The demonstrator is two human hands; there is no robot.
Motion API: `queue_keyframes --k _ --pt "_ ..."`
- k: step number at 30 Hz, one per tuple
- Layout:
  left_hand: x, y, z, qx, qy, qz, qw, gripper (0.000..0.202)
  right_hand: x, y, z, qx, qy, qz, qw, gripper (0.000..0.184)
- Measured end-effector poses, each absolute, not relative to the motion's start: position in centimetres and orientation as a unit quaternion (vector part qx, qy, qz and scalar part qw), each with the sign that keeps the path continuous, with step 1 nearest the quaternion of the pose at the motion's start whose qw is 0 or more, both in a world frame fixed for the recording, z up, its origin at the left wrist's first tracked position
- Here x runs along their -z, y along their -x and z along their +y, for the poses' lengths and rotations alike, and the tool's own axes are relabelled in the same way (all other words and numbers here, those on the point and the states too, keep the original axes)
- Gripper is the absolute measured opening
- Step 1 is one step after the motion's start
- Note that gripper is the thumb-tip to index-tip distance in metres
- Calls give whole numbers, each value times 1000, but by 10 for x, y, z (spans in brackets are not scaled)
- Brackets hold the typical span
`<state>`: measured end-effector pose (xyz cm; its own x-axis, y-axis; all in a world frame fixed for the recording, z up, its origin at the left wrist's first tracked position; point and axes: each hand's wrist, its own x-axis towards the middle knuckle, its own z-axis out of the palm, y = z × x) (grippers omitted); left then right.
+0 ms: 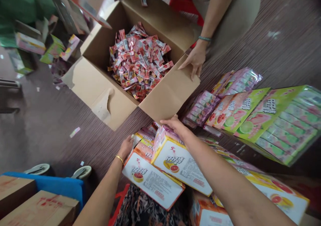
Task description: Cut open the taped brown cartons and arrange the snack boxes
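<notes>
White carton [181, 160] under right hand [175, 125] grip.

Brown cardboard box [160, 98], red-and-silver sachets [139, 63], white-and-orange cartons [180, 162], pink-and-green packs [276, 122], striped grey-brown floor [50, 125]

Both forearms bare, no sleeves in view. Left hand [126, 147]: thin gold bangle [119, 158] at the wrist, plain, closed loop as far as visible. Right hand [175, 125]: no ring, watch or band showing on the wrist or forearm. No gloves. Fingers [166, 121] bare; nails too small to judge. At the bottom edge, dark fabric with a mottled orange-white print [147, 211], probably the person's own lap clothing.
</notes>
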<state>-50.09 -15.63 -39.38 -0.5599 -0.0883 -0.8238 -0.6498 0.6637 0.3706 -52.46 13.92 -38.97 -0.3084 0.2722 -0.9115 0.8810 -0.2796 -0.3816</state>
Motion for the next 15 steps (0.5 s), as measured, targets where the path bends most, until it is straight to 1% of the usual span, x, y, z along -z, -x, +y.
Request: queue_keyframes --k 3,7,12,15 --pt "393 501 -156 -337 223 815 415 24 394 526 137 560 -529 579 267 69" --pt "393 501 -156 -323 219 821 417 22 404 527 133 539 -515 594 303 66" --pt "395 502 -155 -304 211 831 416 21 414 525 129 586 -450 588 329 68" --pt "396 500 -156 -294 201 834 422 22 419 523 129 641 -348 585 353 76"
